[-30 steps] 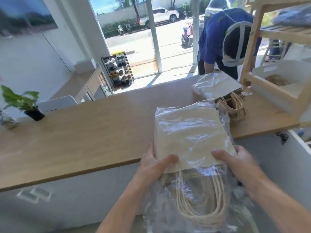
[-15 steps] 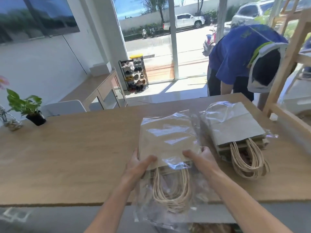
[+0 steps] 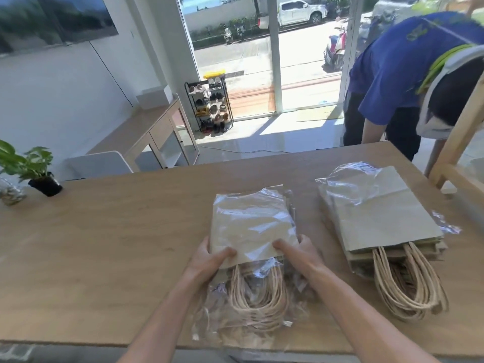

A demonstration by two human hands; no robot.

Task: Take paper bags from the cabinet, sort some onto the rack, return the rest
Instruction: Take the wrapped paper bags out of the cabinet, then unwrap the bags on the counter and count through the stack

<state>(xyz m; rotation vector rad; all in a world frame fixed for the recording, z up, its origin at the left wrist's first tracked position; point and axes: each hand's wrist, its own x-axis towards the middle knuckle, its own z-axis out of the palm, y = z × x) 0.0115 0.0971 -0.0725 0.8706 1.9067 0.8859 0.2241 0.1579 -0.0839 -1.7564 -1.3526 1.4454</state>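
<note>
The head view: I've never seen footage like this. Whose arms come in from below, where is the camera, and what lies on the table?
There is no machine here. A person wears a wide-angle camera on the head, looking forward and down, so the arms are that person's own. The left hand and the right hand grip the near end of a plastic-wrapped pack of paper bags, thumbs on top, on the wooden table. Its twine handles point toward the camera. A second pack lies apart to its right, its plastic bunched at the far end. A potted plant stands at the table's far left. Beyond the table another person in a blue shirt bends down.
</note>
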